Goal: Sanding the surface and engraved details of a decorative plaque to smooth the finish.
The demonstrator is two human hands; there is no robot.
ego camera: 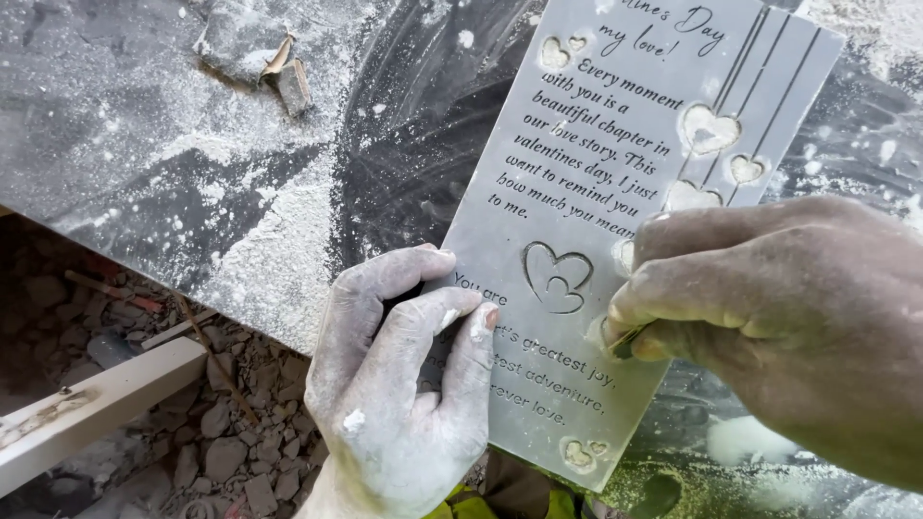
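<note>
A grey rectangular stencil sheet (596,183) with cut-out script lines and heart shapes lies tilted on a dark polished stone slab (404,163). My left hand (399,384), coated in white dust, presses its fingers flat on the sheet's lower left edge. My right hand (769,308) rests on the sheet's right side with fingers pinched on a small thin tool (625,341), its tip at a heart cut-out. Most of the tool is hidden by the fingers.
White stone dust (279,240) covers the slab's left part. A small broken chip (288,77) lies at the top left. Below the slab's edge lie rubble (221,442) and a white bar (96,404). A yellow-green garment (481,500) shows at the bottom.
</note>
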